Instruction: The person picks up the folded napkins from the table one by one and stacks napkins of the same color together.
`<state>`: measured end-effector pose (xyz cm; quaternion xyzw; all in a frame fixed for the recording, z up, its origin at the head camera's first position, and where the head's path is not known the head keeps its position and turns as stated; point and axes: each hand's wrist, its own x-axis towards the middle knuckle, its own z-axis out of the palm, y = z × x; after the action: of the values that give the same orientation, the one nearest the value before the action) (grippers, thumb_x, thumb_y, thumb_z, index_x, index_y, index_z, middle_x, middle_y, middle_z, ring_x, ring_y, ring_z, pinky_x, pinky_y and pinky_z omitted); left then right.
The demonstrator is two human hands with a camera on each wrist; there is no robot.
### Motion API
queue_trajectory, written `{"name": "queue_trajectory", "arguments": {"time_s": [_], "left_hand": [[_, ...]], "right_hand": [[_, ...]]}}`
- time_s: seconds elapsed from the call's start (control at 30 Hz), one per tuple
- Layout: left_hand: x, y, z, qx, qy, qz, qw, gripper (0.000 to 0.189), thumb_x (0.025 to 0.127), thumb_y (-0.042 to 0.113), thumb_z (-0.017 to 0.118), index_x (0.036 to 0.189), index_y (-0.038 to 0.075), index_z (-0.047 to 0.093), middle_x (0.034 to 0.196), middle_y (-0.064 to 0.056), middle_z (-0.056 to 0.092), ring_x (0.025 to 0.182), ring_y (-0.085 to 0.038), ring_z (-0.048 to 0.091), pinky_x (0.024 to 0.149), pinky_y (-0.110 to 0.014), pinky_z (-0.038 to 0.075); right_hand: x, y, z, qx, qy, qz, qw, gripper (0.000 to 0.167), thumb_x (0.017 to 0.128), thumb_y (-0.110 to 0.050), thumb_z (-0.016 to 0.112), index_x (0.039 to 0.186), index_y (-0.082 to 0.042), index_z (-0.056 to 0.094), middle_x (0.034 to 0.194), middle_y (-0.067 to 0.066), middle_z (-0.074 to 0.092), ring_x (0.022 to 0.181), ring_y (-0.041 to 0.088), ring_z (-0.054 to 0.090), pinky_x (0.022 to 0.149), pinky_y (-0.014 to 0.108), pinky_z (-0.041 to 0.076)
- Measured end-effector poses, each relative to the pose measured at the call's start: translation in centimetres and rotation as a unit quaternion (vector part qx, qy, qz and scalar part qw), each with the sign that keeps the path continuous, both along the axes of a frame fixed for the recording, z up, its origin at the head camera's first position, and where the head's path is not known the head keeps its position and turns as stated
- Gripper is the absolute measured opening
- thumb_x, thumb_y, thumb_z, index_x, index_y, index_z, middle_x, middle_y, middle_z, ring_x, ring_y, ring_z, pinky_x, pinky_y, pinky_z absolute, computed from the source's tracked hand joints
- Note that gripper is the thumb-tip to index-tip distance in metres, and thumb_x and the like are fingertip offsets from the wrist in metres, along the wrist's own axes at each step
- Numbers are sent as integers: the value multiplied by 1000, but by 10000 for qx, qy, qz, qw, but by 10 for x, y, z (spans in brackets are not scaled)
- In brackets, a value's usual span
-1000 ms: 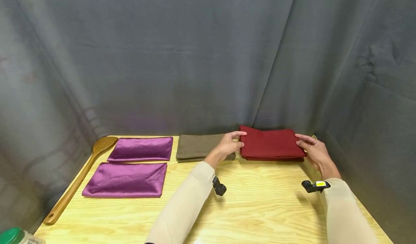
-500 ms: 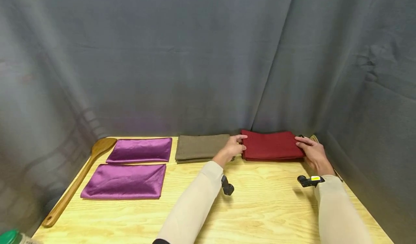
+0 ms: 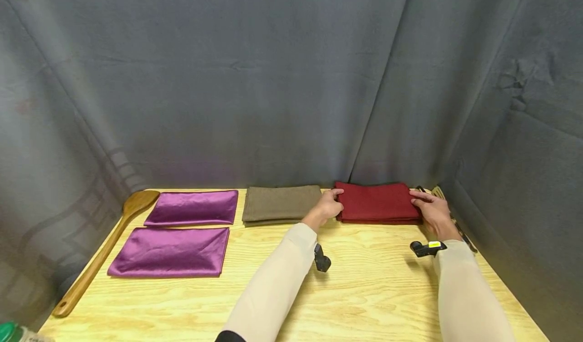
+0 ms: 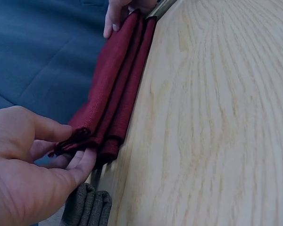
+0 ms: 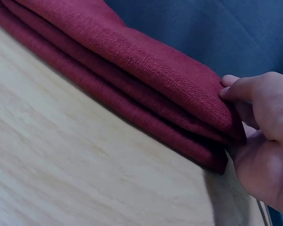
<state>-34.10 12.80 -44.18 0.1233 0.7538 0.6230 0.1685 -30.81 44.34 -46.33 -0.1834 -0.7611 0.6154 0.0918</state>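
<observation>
A stack of folded dark red cloth (image 3: 375,204) lies at the back right of the table, its layered folds showing in both wrist views. My left hand (image 3: 326,206) pinches the upper layers at its left end; in the left wrist view, fingers (image 4: 61,132) show above and below the cloth edge. At the opposite end my right hand (image 3: 434,214) grips the corner, with fingertips (image 5: 230,84) on top and the rest of the hand beside the edge. A folded brown cloth (image 3: 280,203) lies just left of the red stack, partly behind my left hand.
Two folded purple satin cloths (image 3: 193,208) lie on the left, one in front of the other. A long wooden spoon (image 3: 97,261) runs along the left table edge. A green-lidded jar (image 3: 11,332) stands at the lower left corner. Grey curtains (image 3: 273,79) enclose the back and sides.
The upper red cloth has come down onto the layers below and lines up with them. Both hands have kept their hold at its ends. The head view has shifted slightly.
</observation>
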Motion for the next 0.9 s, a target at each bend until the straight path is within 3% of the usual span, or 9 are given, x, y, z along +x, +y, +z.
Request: {"name": "queue_trajectory", "arguments": {"time_s": [0.27, 0.43, 0.6, 0.7, 0.8, 0.9], "left_hand": [[2, 3, -3, -405, 8, 168, 9990, 65, 91, -12, 46, 154, 5, 44, 154, -17, 51, 143, -26, 46, 114, -38, 42], [2, 5, 1, -727, 67, 284, 9969, 66, 93, -10, 43, 156, 8, 42, 156, -15, 49, 141, -27, 48, 111, -38, 42], [5, 6, 5, -1050, 190, 425, 9934, 67, 94, -9, 46, 157, 9, 40, 158, -17, 43, 139, -27, 48, 106, -37, 45], [6, 6, 7, -1136, 317, 458, 9920, 66, 92, -9, 51, 156, 8, 42, 156, -18, 44, 139, -28, 49, 108, -37, 46], [6, 2, 10, -1109, 468, 386, 9920, 65, 93, -6, 53, 156, 6, 42, 155, -19, 43, 136, -29, 50, 106, -36, 47], [4, -8, 16, -963, 595, 162, 9934, 64, 96, -4, 54, 158, 6, 39, 158, -22, 38, 136, -31, 49, 100, -36, 45]], "right_hand": [[-2, -4, -9, 122, 88, -238, 9996, 30, 98, -8, 65, 124, -18, 76, 101, -23, 55, 83, -8, 56, 69, 14, 50], [-3, -7, -9, 207, 130, -267, 9993, 31, 99, -9, 65, 128, -13, 73, 102, -22, 56, 83, -7, 56, 69, 13, 51], [-5, -9, -7, 804, -62, -165, 9966, 42, 102, -12, 60, 142, -2, 60, 133, 5, 60, 88, -3, 55, 70, 14, 50], [-4, -8, -4, 1433, -249, -100, 9893, 45, 103, -14, 57, 145, 0, 56, 150, 23, 51, 103, 11, 58, 71, 13, 46], [-2, -6, 0, 1916, -301, -93, 9810, 44, 103, -13, 56, 144, 1, 56, 152, 28, 49, 114, 20, 56, 72, 13, 41], [3, -6, 6, 2037, -145, -172, 9788, 42, 102, -12, 55, 142, 2, 58, 145, 27, 56, 100, 8, 59, 71, 12, 42]]}}
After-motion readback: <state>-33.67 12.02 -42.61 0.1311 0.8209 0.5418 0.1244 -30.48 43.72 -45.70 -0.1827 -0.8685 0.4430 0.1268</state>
